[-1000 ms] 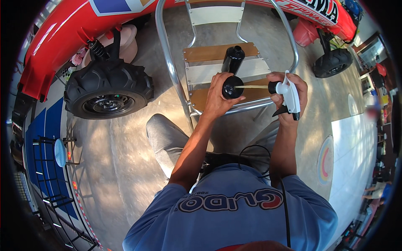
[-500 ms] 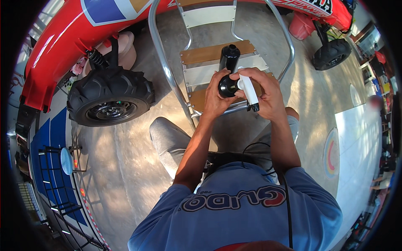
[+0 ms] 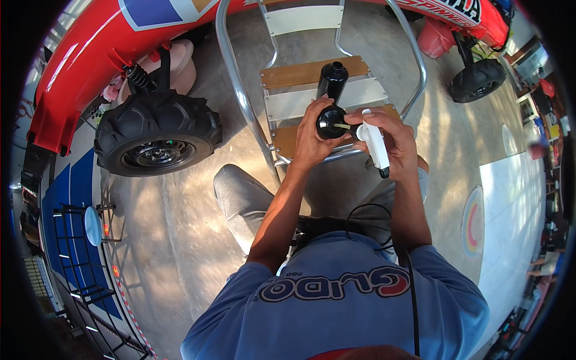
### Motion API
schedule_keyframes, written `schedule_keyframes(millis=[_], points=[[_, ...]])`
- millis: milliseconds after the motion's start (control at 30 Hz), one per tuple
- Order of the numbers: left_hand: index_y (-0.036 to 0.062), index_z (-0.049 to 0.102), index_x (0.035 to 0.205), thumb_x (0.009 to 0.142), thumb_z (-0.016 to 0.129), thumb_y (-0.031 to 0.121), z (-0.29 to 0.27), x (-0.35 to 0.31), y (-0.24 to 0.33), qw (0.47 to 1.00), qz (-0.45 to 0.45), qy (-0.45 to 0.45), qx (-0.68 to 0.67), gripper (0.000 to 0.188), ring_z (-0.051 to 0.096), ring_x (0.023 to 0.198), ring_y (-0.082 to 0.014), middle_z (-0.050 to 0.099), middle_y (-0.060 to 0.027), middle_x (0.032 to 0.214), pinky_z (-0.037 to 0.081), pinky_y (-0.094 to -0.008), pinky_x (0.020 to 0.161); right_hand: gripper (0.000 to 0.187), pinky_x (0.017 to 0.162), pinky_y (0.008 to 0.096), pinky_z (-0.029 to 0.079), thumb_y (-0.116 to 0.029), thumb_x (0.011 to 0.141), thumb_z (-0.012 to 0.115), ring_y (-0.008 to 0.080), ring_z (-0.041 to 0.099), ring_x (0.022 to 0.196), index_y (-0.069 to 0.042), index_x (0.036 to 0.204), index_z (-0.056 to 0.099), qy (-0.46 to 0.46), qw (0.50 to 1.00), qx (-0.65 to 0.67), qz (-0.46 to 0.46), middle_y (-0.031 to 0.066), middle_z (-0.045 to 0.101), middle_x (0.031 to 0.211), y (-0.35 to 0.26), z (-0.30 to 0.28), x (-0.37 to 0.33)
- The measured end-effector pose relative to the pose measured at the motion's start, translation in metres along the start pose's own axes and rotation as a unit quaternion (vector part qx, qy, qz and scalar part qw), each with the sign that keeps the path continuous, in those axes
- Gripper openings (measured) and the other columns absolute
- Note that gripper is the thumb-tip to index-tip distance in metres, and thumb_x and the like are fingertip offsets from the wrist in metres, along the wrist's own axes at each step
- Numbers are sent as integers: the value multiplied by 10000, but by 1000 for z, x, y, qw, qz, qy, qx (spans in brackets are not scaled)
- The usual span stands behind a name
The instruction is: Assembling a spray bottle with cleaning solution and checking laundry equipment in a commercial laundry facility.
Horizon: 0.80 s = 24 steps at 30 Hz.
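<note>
My left hand (image 3: 307, 137) is closed around a glossy black bottle (image 3: 329, 122), its neck facing right. A white trigger spray head (image 3: 375, 146) with a black nozzle is gripped in my right hand (image 3: 403, 144). Between the two runs a pale dip tube (image 3: 343, 126), one end at the spray head and the other at the bottle's mouth. Just beyond my hands, a second black bottle (image 3: 333, 82) without a spray head stands on the slatted seat of a metal chair (image 3: 289, 75).
Curved metal armrests (image 3: 235, 78) flank the seat. A red vehicle body (image 3: 78, 72) with a large black tyre (image 3: 157, 135) is at the left, and a smaller tyre (image 3: 477, 80) at the far right. A pink tub (image 3: 180, 66) sits behind the large tyre.
My right hand has moved to the right with the spray head, away from the held bottle. More of the dip tube shows between them, and the spray head has turned slightly.
</note>
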<state>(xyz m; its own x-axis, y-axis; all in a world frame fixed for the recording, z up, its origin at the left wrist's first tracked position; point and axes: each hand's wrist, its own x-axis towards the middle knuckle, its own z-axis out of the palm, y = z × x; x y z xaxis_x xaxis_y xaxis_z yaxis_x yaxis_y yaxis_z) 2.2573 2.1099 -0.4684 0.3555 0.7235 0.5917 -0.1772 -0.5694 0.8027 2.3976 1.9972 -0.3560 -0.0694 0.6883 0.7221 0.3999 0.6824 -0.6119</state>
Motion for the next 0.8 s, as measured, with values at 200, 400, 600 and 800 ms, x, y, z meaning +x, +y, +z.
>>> schedule_keyframes(millis=[200,400,600,800], points=[[95,574,1362,627,998,156,-1,-1,-2,1000,-8,-8,0,851,583,1351,-402,621,-183,1403,441,-475,1168,533,968,442,578,-13,795,860,358,715,1139,-34,1294,670,-8,999,10,-40,165,772,1195,-7,-2,4],[102,569,1372,628,1004,167,0,-1,-2,1000,-8,-8,-13,864,601,1323,-405,607,-198,1414,472,-466,1132,536,961,444,582,-26,801,856,374,711,1143,-41,1303,669,-24,998,-2,-59,175,772,1188,-10,-5,8],[102,550,1392,629,1006,156,-1,0,1,1000,-10,-19,-6,890,627,1279,-401,603,-204,1417,514,-452,1069,545,957,440,580,-31,797,861,369,713,1135,-37,1306,665,-20,998,-6,-66,173,774,1185,-13,-5,12],[88,542,1390,631,1003,146,-1,-1,-2,1000,-6,-12,-10,890,640,1264,-383,606,-201,1415,522,-441,1056,562,960,431,568,-33,787,873,351,724,1100,-23,1307,660,-8,998,-14,-55,154,780,1164,-21,-5,20]])
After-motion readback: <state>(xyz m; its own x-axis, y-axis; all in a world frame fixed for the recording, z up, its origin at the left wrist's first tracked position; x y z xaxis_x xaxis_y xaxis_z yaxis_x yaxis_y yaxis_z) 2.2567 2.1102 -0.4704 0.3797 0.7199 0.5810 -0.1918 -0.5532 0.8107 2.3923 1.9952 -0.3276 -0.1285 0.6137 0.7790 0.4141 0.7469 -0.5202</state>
